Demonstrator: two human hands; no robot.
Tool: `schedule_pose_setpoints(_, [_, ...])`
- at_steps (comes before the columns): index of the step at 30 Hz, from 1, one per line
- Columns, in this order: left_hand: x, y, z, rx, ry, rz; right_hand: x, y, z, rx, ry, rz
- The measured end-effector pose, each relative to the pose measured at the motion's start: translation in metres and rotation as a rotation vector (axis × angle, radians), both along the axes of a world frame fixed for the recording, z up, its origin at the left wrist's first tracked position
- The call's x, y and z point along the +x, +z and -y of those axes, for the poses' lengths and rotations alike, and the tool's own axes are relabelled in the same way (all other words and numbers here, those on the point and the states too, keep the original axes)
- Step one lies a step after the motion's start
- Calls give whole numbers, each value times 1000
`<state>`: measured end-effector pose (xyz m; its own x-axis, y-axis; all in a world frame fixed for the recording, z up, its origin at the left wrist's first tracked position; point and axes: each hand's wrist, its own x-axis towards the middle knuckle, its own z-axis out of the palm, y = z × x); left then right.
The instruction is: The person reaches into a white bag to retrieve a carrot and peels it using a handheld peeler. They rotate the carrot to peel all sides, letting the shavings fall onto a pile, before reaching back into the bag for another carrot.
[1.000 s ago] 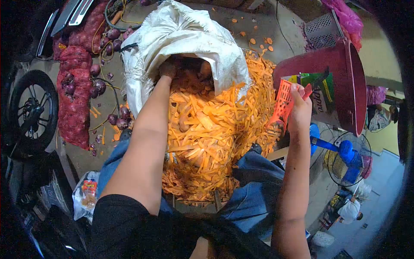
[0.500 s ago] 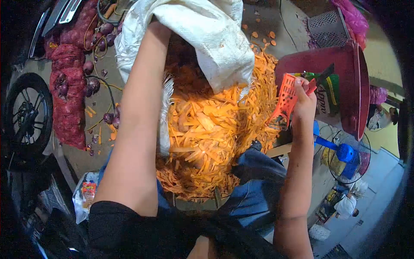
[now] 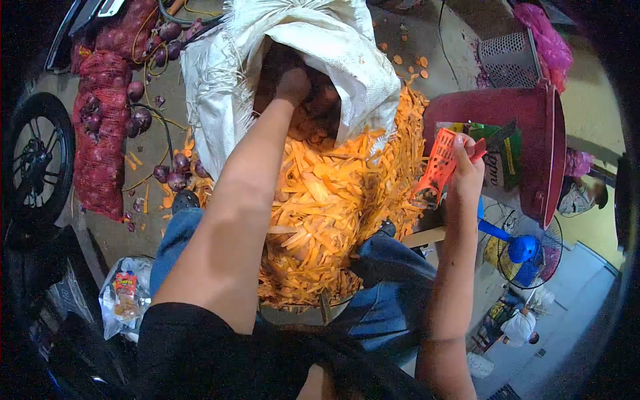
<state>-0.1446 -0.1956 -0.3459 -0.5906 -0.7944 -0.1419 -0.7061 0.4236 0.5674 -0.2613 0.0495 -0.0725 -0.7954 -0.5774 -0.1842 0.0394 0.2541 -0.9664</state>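
My left hand (image 3: 293, 83) reaches into the open mouth of a white woven sack (image 3: 223, 100), over dark, earthy-looking carrots (image 3: 323, 100). Its fingers are hidden in the shadow there. In my right hand (image 3: 469, 167) is an orange peeler (image 3: 441, 160) with a perforated handle, its blade end pointing down toward me. A dark, flat blade (image 3: 501, 135) sticks out beyond the same hand, on the right. Between my legs lies a large heap of orange carrot peelings (image 3: 320, 200), spreading up along the sack's right side.
A dark red tub (image 3: 533, 160) stands at the right, beside a grey perforated basket (image 3: 510, 60). Blue fan (image 3: 523, 249) behind it. Red net bags of onions (image 3: 101, 147) and loose onions (image 3: 177, 181) lie left, near a motorcycle wheel (image 3: 40, 160). A person (image 3: 520, 327) is farther off.
The sack's mouth has opened wider, its flap folded back. My left hand, covered by the cloth before, now shows inside. My right hand still holds the peeler, slightly lower.
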Motion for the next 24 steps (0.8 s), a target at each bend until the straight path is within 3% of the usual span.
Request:
schedule_pose_setpoints(3, [-3,-15,-7,-19,-82,-50,0,-3,-2,4,34,-10])
schedule_pose_setpoints(6, [-2,25,-21,-22,-140,-51,-1,-3,-3,41,28,-7])
schedule_pose_setpoints(8, [-3,45,-25,-158,-224,-48,1,0,-2,57,54,-43])
schedule_pose_setpoints(12, [-30,-37,-19,-97,-86,-214,5,1,1,56,36,-72])
schedule_pose_setpoints(14, [-43,-66,-18,-451,-94,-334,7,4,2,132,79,-115])
schedule_pose_setpoints(19, [-81,-182,14,-508,-106,-368,2,-5,-8,142,106,-181])
schedule_pose_setpoints(21, [-79,-188,20,-491,-70,-315,1,-3,-10,157,105,-203])
schedule_pose_setpoints(24, [-63,-143,9,-336,-54,-268,6,4,-12,173,72,-217])
